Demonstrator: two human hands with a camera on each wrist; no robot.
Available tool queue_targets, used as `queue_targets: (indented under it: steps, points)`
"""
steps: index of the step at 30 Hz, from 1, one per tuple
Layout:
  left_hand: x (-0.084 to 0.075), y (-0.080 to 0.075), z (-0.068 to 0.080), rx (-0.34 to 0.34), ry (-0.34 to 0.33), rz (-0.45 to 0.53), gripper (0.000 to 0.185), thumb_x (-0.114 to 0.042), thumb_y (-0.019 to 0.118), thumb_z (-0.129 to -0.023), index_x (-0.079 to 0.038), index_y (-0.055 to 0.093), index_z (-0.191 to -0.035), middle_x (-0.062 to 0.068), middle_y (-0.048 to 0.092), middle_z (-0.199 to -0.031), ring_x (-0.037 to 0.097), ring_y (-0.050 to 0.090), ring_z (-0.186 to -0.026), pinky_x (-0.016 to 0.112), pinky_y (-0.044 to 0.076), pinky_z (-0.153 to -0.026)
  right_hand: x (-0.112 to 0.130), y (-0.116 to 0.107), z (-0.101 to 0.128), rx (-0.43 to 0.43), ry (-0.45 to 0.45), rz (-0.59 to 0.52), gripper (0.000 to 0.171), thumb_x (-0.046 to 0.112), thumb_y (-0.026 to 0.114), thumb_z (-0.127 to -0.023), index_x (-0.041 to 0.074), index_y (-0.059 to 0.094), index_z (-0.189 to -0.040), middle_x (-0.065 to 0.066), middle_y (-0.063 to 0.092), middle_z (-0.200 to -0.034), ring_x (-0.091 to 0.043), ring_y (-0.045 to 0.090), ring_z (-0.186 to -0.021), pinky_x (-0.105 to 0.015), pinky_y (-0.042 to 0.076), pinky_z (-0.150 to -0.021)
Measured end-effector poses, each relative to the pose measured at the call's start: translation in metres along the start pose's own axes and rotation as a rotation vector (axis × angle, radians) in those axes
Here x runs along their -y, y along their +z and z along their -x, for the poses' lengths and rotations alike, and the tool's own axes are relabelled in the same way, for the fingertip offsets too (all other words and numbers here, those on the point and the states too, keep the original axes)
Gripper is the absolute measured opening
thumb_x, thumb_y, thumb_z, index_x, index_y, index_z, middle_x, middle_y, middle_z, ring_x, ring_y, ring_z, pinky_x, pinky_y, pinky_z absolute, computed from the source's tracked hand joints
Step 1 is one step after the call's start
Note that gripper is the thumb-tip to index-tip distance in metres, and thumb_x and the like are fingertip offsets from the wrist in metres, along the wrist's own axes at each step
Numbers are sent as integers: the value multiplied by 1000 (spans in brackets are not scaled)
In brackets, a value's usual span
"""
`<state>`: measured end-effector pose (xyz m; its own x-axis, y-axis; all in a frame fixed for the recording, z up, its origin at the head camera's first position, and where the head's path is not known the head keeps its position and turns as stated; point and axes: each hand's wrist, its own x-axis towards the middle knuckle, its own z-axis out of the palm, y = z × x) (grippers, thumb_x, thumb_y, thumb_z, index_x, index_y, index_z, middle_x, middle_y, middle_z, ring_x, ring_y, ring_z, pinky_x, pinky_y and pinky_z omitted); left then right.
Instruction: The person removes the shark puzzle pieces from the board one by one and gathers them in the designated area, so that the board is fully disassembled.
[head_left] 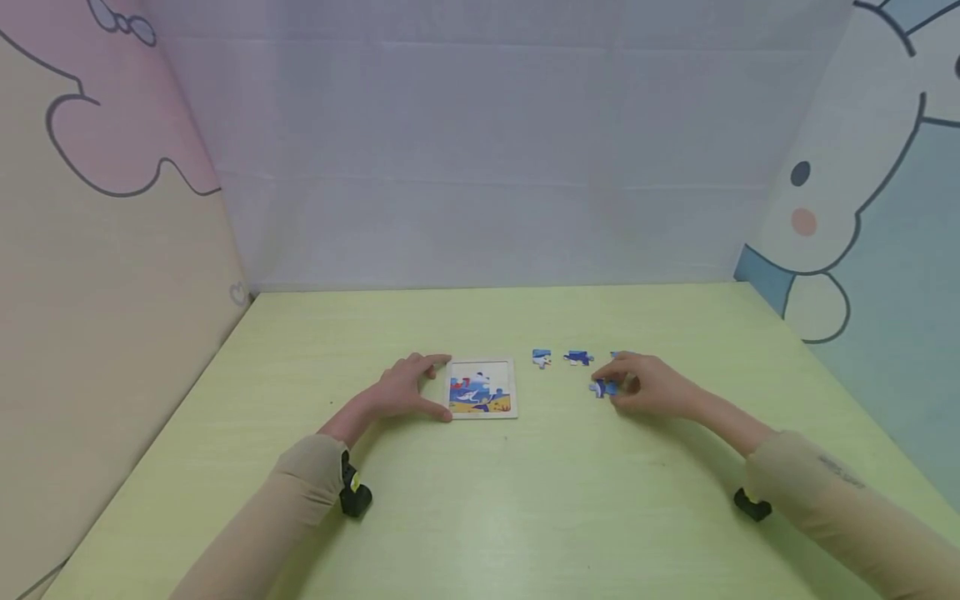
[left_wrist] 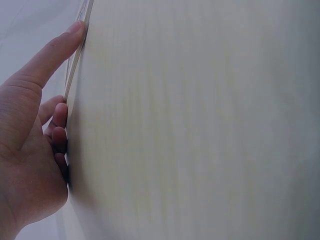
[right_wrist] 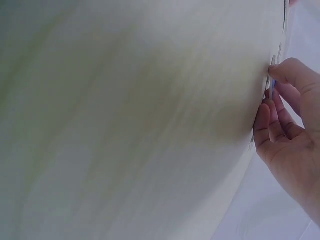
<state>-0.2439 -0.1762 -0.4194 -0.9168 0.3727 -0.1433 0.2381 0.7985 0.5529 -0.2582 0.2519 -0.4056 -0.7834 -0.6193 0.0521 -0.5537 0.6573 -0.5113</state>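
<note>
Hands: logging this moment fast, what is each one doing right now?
Left hand: open, thumb and fingers braced on the puzzle tray edge.
Right hand: fingers pinching a blue puzzle piece.

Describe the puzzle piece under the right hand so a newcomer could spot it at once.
Start at the green table and find the square puzzle tray near its middle, which the left hand touches. To the tray's right lie loose blue pieces in a row. The piece sits nearer the person than that row, the only one pinched by the right hand.
</note>
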Motion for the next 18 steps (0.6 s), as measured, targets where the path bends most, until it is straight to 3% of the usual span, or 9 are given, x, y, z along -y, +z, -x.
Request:
queue_targets:
  steps: [8, 18]
  points:
    - [0, 1, 0, -3, 1, -4, 101, -51, 86, -68, -22, 38, -152, 5, 52, -120, 23, 44, -108, 38, 35, -90, -10, -11, 10, 23, 30, 10, 37, 4, 71, -83, 11, 70, -120, -3, 64, -104, -13, 58, -89, -23, 53, -75]
    - [0, 1, 0, -1, -7, -6, 101, -50, 87, -68, -23, 38, -152, 5, 53, -121, 23, 44, -108, 39, 36, -92, -23, -16, 17, 14, 51, 29, 37, 5, 72, -83, 14, 71, -119, -3, 63, -102, -11, 57, -88, -24, 53, -76]
